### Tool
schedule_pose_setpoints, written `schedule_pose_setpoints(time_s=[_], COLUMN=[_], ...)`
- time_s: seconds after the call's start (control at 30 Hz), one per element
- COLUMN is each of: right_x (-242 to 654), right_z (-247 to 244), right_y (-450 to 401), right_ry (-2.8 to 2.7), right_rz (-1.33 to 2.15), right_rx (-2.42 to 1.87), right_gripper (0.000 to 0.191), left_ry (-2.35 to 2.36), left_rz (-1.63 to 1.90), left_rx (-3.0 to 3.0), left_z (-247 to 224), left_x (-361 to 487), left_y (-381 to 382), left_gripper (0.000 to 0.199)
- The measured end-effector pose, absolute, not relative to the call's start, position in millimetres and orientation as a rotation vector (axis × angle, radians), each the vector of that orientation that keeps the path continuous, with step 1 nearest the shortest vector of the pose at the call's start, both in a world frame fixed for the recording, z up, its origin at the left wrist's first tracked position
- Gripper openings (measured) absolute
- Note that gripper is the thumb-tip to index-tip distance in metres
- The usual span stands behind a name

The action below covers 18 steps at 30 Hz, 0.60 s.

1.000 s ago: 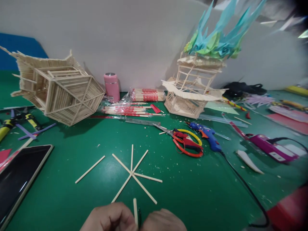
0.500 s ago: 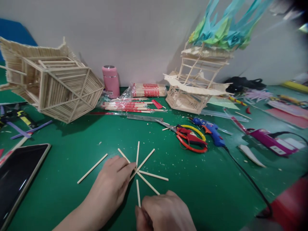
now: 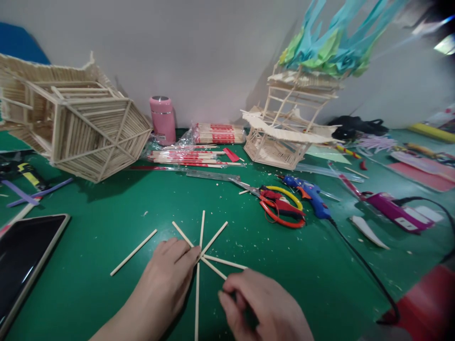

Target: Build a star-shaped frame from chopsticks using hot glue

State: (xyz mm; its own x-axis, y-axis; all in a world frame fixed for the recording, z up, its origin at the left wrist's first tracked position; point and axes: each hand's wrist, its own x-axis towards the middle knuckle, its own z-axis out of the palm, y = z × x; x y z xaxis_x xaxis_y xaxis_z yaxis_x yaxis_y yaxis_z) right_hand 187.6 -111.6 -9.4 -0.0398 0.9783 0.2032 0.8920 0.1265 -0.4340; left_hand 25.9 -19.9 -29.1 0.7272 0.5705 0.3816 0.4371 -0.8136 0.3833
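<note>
In the head view, the star (image 3: 213,239) of thin sticks lies flat on the green table (image 3: 106,213), and every other place is told from it. The left hand (image 3: 174,270) reaches in from its near left, fingertips bunched at the hub and covering part of the star; whether they pinch a stick or only press cannot be told. The right hand (image 3: 265,303) is at its near right, thumb and forefinger curled with a gap between them, the forefinger at the outer end of one ray; a firm hold on it cannot be made out. Between the hands, the near stick (image 3: 197,303) points from the hub towards the person. Left of the star lies a loose stick (image 3: 133,252), with the phone (image 3: 33,265) farther left. Beyond it to the right are the scissors (image 3: 282,207), then the glue gun (image 3: 311,196). Straight behind it lie packed sticks (image 3: 220,134), with the pink flask (image 3: 162,121) to their left. Farther back, the stick house (image 3: 101,137) is to its left and the paper-topped tower (image 3: 289,130) to its right.
</note>
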Motion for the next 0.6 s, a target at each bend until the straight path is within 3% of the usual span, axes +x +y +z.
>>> schedule_pose_setpoints(time_s=[0.6], right_x=[218.7], right_z=[-11.9], right_y=[-79.5], right_ry=[-2.125], right_rz=[0.373], right_rx=[-1.769], right_gripper=[0.017], left_ry=[0.834], left_rz=[0.83], left_rx=[2.613], left_z=[-31.8], left_x=[32.2], left_y=[-27.1], left_gripper=[0.022])
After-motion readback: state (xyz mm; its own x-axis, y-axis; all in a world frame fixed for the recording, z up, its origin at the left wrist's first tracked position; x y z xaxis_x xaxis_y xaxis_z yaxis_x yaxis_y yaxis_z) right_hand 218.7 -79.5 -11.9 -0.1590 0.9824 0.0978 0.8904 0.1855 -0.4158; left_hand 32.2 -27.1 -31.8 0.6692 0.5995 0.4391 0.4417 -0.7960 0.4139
